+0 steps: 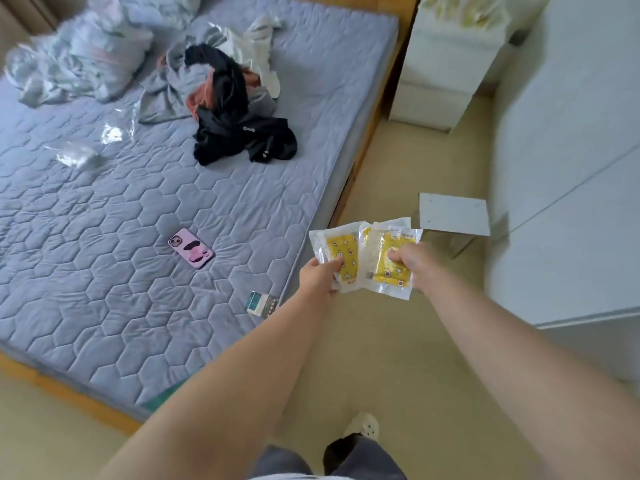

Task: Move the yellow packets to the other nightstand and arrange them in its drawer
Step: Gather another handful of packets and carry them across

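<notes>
Single head-worn wide-angle view, from standing height, tilted forward and down.

I look along the person's own forearms, which rise from the bottom edge to the left hand (pixel 318 273) and right hand (pixel 412 268) at mid-frame, close enough that the yellow packets (pixel 393 271) in their fingers show their print. The bed (pixel 173 202) fills the left, seen across its near corner. The floor (pixel 398 341) lies straight below, and a white nightstand (pixel 446 71) stands well off at top right, blurred.

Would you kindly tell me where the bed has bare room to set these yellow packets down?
Free: the mattress between the pink phone and the clothes pile, and left of the phone. Crowded: the far end with that pile and bedding; a small box sits near the edge.
</notes>
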